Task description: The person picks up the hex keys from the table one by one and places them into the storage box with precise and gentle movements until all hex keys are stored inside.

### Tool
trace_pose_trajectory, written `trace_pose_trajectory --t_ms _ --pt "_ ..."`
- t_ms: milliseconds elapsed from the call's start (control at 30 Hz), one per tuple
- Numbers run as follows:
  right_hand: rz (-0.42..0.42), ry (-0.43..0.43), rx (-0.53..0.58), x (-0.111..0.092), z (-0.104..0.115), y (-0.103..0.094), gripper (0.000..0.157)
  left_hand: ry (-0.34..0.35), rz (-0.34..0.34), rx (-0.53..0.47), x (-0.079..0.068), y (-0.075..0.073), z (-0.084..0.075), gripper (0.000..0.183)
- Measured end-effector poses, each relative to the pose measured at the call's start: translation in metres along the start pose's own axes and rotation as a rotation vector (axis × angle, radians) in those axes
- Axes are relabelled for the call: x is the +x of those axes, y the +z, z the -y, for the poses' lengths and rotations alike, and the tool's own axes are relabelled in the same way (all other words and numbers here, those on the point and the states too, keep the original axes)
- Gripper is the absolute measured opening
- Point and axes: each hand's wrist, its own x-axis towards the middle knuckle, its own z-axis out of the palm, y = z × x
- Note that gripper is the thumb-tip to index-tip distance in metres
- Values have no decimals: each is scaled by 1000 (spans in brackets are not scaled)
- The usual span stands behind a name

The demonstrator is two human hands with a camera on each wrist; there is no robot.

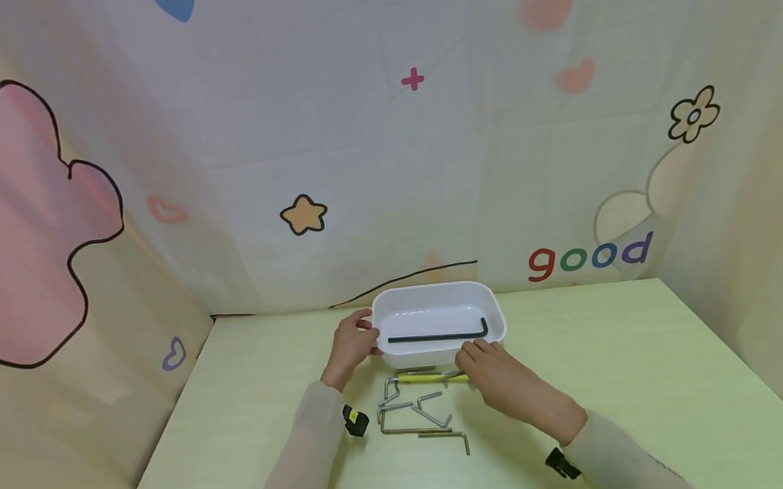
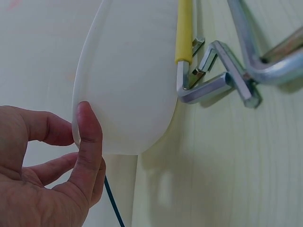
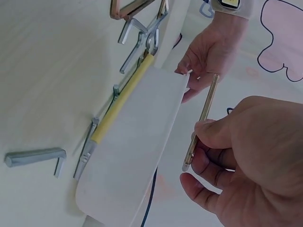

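Note:
My left hand (image 1: 355, 344) pinches the left end of a white plastic tray (image 1: 417, 359) by its rim, thumb on one side and fingers on the other in the left wrist view. Inside the tray lies a long black hex key (image 1: 436, 337). My right hand (image 1: 494, 376) is at the tray's front right corner. Between its thumb and fingers it holds a slim brass-coloured hex key (image 3: 208, 101), plain in the right wrist view; its bent end cannot be made out. A hex key with a yellow sleeve (image 1: 418, 378) lies along the tray's front.
Several bare metal hex keys lie in front of the tray, among them a silver one (image 1: 432, 417), a long brass-toned one (image 1: 414, 430) and a shorter one (image 1: 467, 444) nearest me. Behind the pale green table (image 1: 605, 381) hangs a printed curtain (image 1: 374, 164).

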Motion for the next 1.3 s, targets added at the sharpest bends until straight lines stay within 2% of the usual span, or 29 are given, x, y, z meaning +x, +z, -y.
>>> trace_pose_trajectory --t_ms 167,300,500,767,1000,1300 --pt "0 -11 -11 10 -3 -10 27 9 -3 -5 -1 -1 -4 49" --pt "-42 -25 -33 22 -7 -17 24 35 4 -34 -2 -1 -6 50" --pt "-52 -22 -25 33 -13 -22 23 34 11 -49 -1 0 -5 50" --pt "-23 37 12 50 -24 -23 17 34 14 -44 1 -1 -4 50" --pt "-17 63 36 62 -34 -23 18 35 20 -45 3 -2 -2 50" --pt "80 122 88 74 -42 -12 15 29 10 -31 -1 -1 -1 51"
